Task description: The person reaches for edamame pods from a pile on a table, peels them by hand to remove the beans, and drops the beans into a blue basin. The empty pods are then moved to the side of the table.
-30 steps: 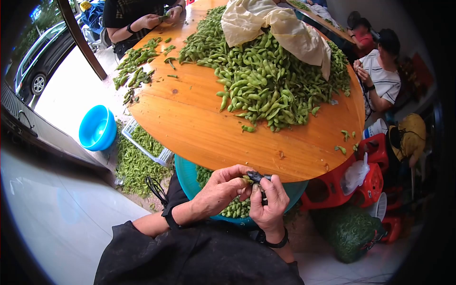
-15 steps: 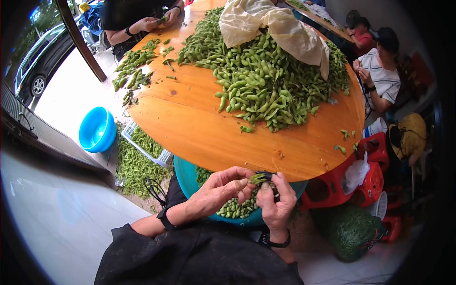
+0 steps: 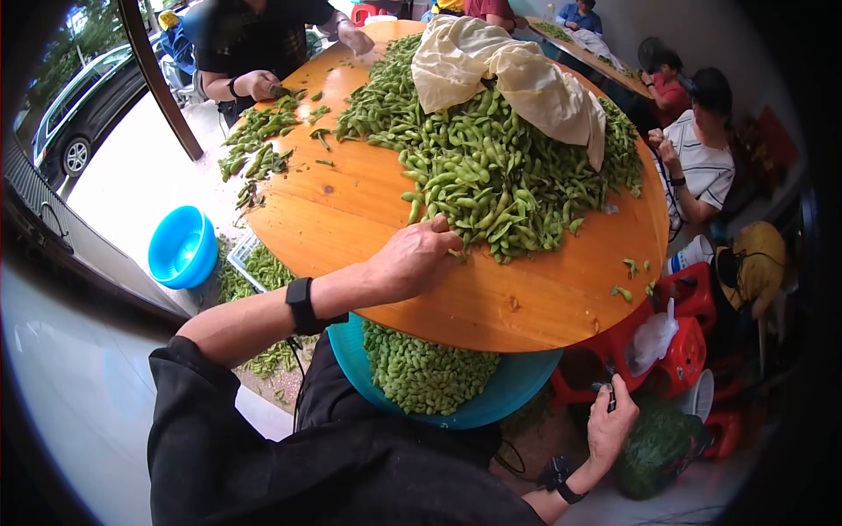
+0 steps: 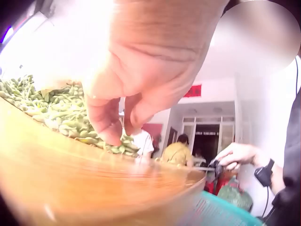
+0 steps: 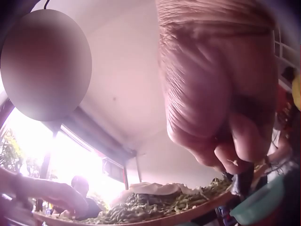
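My left hand (image 3: 412,261) reaches over the wooden table (image 3: 351,188), thumb and fingertips bent down at a single edamame pod (image 3: 458,254) by the near edge of the pile (image 3: 491,175). I cannot tell whether they pinch it. In the left wrist view, the fingers (image 4: 110,127) and thumb hang close over pods with a gap higher up between them. Off to the right, below the table's edge, my right hand (image 3: 611,425) grips a small black tool (image 3: 603,396). That tool's dark end (image 5: 242,183) sticks out under the curled fingers in the right wrist view.
A teal basin (image 3: 351,346) with shelled green beans (image 3: 430,368) stands under the table's near edge. A cream cloth (image 3: 509,61) lies over the pile. Red stools (image 3: 688,346) and a green net bag (image 3: 653,451) are at right. Another person (image 3: 263,44) works across the table.
My hands were together over the basin, with a pod and the black tool. The left has moved forward to the pile, and the right has swung out right with the tool.
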Motion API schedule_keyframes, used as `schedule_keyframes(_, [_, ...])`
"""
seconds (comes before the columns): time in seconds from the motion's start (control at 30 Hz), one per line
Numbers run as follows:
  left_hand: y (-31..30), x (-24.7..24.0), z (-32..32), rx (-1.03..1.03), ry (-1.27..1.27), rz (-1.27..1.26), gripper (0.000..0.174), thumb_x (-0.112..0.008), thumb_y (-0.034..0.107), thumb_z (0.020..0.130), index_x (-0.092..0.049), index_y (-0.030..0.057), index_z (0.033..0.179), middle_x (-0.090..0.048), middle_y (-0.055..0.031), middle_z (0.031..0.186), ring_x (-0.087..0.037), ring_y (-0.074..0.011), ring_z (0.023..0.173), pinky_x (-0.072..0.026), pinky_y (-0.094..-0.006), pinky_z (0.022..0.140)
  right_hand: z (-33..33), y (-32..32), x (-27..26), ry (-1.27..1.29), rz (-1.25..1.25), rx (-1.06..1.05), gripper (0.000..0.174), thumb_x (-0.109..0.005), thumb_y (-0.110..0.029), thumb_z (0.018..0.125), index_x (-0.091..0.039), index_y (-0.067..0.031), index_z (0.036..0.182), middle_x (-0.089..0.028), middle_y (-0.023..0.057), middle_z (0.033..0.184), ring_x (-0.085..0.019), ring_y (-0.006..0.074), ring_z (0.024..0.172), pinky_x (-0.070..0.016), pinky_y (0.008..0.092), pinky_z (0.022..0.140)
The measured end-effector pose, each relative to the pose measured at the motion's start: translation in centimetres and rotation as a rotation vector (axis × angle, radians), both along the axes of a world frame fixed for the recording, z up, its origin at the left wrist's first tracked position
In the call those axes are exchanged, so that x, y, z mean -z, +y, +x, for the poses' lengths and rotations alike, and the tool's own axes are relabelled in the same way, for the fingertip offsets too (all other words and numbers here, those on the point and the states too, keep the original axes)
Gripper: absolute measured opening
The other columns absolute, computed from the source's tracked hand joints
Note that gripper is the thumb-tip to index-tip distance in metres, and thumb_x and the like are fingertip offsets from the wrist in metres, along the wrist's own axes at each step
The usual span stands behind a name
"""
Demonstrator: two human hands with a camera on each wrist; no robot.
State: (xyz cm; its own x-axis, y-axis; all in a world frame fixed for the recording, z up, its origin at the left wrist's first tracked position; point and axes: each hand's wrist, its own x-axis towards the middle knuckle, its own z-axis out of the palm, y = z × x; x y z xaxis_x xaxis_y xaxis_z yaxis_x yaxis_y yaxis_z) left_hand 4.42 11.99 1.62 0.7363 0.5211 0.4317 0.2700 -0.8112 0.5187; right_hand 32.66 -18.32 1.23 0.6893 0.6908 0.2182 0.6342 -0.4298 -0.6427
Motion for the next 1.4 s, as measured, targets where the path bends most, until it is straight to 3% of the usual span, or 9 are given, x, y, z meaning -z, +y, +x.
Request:
schedule_keyframes(0.3, [-0.1, -0.3, 0.7, -0.06, 0.008, -0.003, 0.01, -0.066, 0.007, 0.083, -0.059, 0.0038, 0.089, -0.06, -0.0124, 0.082, -0.063, -0.033, 0.079, -0.0507, -0.0413, 0.067, -6.9, 7.3, -1.0, 0.135, 0.178, -0.353, 0.018, -0.059, 0.003, 0.084, -0.063, 0.0062, 0.101, -0.065, 0.0192, 0.083, -0.066, 0.0307, 0.072, -0.0508, 0.0348, 0.066])
schedule_keyframes(0.5, [-5.2, -2.0, 0.1, 0.02, -0.155, -0.455, 0.01, -0.065, 0.008, 0.09, -0.056, 0.003, 0.091, -0.063, -0.0058, 0.07, -0.06, -0.0146, 0.056, -0.0459, -0.0294, 0.05, -11.4, 11.5, -0.5, 0.602, 0.276, -0.501, 0.02, -0.058, 0.0, 0.089, -0.066, 0.0055, 0.107, -0.063, 0.0055, 0.074, -0.056, 0.0073, 0.059, -0.0446, 0.0239, 0.053])
schedule_keyframes(0.53, [-6.0, -2.6, -0.1, 0.029, -0.092, -0.477, 0.01, -0.066, 0.006, 0.09, -0.056, 0.0034, 0.092, -0.061, -0.0026, 0.071, -0.056, -0.0075, 0.061, -0.045, -0.0257, 0.053, -11.9, 11.9, -0.5, 0.687, 0.252, -0.499, 0.02, -0.057, 0.0, 0.09, -0.065, 0.0069, 0.107, -0.059, 0.0023, 0.071, -0.055, 0.0071, 0.059, -0.044, 0.0243, 0.052])
schedule_keyframes(0.63, [-6.9, -1.3, -0.4, 0.157, -0.173, -0.542, 0.014, -0.067, 0.005, 0.088, -0.054, 0.0029, 0.093, -0.059, -0.0053, 0.073, -0.058, -0.0119, 0.064, -0.0465, -0.0302, 0.056, -12.9, 12.4, -0.7, 0.875, 0.266, -0.56, 0.024, -0.057, -0.002, 0.093, -0.061, 0.0113, 0.113, -0.055, 0.0007, 0.079, -0.051, 0.0054, 0.059, -0.0409, 0.0225, 0.05])
schedule_keyframes(0.83, [-8.0, 0.1, -0.8, 0.175, -0.434, -1.132, 0.013, -0.065, 0.0, 0.09, -0.054, 0.003, 0.096, -0.056, 0.0025, 0.086, -0.055, -0.0026, 0.077, -0.0477, -0.0226, 0.062, -13.3, 11.8, -1.0, 1.096, 0.302, -0.592, 0.027, -0.054, -0.001, 0.096, -0.059, 0.0104, 0.119, -0.049, -0.0005, 0.084, -0.047, 0.0038, 0.058, -0.0376, 0.02, 0.048])
schedule_keyframes(1.07, [-9.2, 0.3, -1.2, -0.016, -0.336, -0.806, 0.029, -0.069, -0.006, 0.083, -0.051, 0.0035, 0.103, -0.057, 0.0013, 0.083, -0.058, -0.0029, 0.076, -0.0497, -0.021, 0.065, -13.9, 12.0, -0.3, 0.859, 0.289, -0.647, 0.025, -0.054, 0.0, 0.095, -0.059, 0.0106, 0.117, -0.048, -0.0001, 0.081, -0.045, 0.0039, 0.056, -0.0356, 0.0193, 0.046])
schedule_keyframes(1.33, [-9.8, 0.7, -1.0, 0.001, -0.419, -0.895, 0.028, -0.069, -0.003, 0.082, -0.052, 0.004, 0.102, -0.059, -0.0016, 0.077, -0.057, -0.0087, 0.064, -0.0467, -0.0244, 0.055, -13.4, 12.1, 0.9, 0.445, 0.346, -0.729, 0.017, -0.054, 0.002, 0.094, -0.061, 0.011, 0.107, -0.05, 0.0013, 0.082, -0.046, 0.005, 0.054, -0.0356, 0.0207, 0.044])
schedule_keyframes(1.37, [-9.8, 0.8, -1.1, 0.048, -0.496, -1.046, 0.027, -0.07, -0.003, 0.083, -0.052, 0.0043, 0.103, -0.06, -0.0016, 0.077, -0.058, -0.0104, 0.064, -0.0464, -0.0248, 0.054, -13.3, 11.8, 0.6, 0.446, 0.344, -0.729, 0.017, -0.054, 0.002, 0.094, -0.061, 0.011, 0.107, -0.05, 0.0013, 0.082, -0.046, 0.005, 0.054, -0.0356, 0.0207, 0.044])
schedule_keyframes(1.4, [-9.8, 0.7, -1.3, 0.047, -0.496, -1.047, 0.027, -0.07, -0.003, 0.083, -0.052, 0.0043, 0.103, -0.06, -0.0016, 0.077, -0.058, -0.0104, 0.064, -0.0464, -0.0248, 0.054, -13.1, 11.4, -0.1, 0.826, 0.338, -0.725, 0.016, -0.055, 0.002, 0.094, -0.06, 0.0098, 0.108, -0.051, 0.002, 0.081, -0.048, 0.0065, 0.055, -0.0363, 0.0221, 0.045])
